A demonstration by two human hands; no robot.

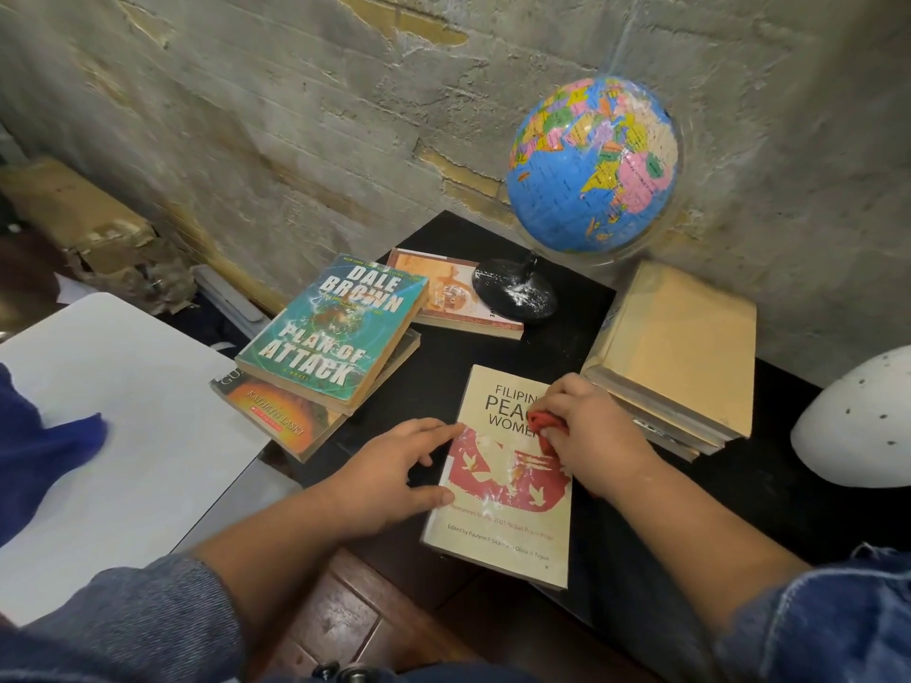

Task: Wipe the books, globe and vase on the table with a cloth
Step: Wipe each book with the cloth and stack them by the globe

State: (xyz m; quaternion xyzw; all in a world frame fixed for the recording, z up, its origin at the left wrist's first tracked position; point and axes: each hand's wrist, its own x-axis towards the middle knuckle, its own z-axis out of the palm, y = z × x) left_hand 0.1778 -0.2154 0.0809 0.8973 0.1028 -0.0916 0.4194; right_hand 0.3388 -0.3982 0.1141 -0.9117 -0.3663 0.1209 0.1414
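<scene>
While my left hand is lying spread on the book, whose long axis is running away from me, my right hand is gripping the cloth.

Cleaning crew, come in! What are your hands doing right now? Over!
Right hand shut on red cloth, rubbing the Filipina Peace Women book. Left hand open, steadying its left edge. Globe not yet reached. Nothing in the way.

Bare black table btwn teal paperback stack at left and tan book stack at right: open lane to globe base. Near centre taken up by cream book w/ both hands on it. White vase blocks far right edge; wall close behind globe.
</scene>
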